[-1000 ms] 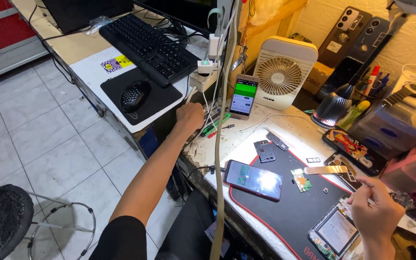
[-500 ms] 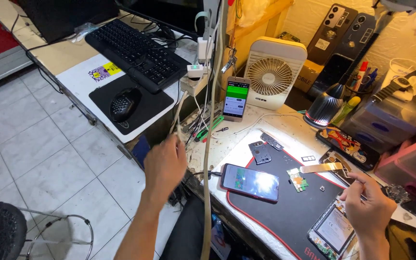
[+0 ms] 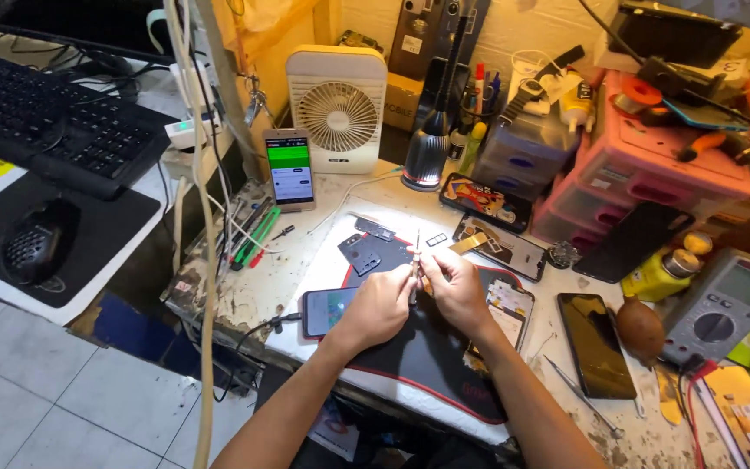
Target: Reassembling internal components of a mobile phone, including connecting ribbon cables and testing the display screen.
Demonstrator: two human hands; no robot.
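Moved since half a second ago: left hand [image 3: 381, 306], from the hanging cables at the desk edge in to the middle of the mat [image 3: 427, 373], now close against right hand [image 3: 457, 287]. Also a closer and more level view of the bench.

Right fingers clenched in a pinch on a thin tool [image 3: 416, 254], held nearly upright, tip pointing down between both hands. Left fingers curled and touching the lower shaft; really gripping or only steadying, impossible to tell. Whatever sits under the tip, hidden by the knuckles.

For doing this well, probably: keep both wrists resting on the mat, keep the tool straight, press lightly, and turn only with the fingertips, because small parts slip and jump easily.

Just under the left hand, a lit phone [image 3: 323, 310], flat and glossy, with a cable plugged at its left end. Just beyond the hands, a dark back cover [image 3: 362, 254], matte plastic with a camera hole, and some small flat pieces.

Mat black, soft-looking, with a red border. Bench top pale, scratched and stained.

Further out: an opened phone [image 3: 501, 247] showing its inner parts, a dark phone [image 3: 594, 343] with a smooth glass face lying to the right, a grey meter [image 3: 726, 304] with a round dial. At the back, a white fan [image 3: 338, 108] with a round grille, a lamp [image 3: 427, 148] shining down, and an upright phone [image 3: 290, 169] with a green screen.
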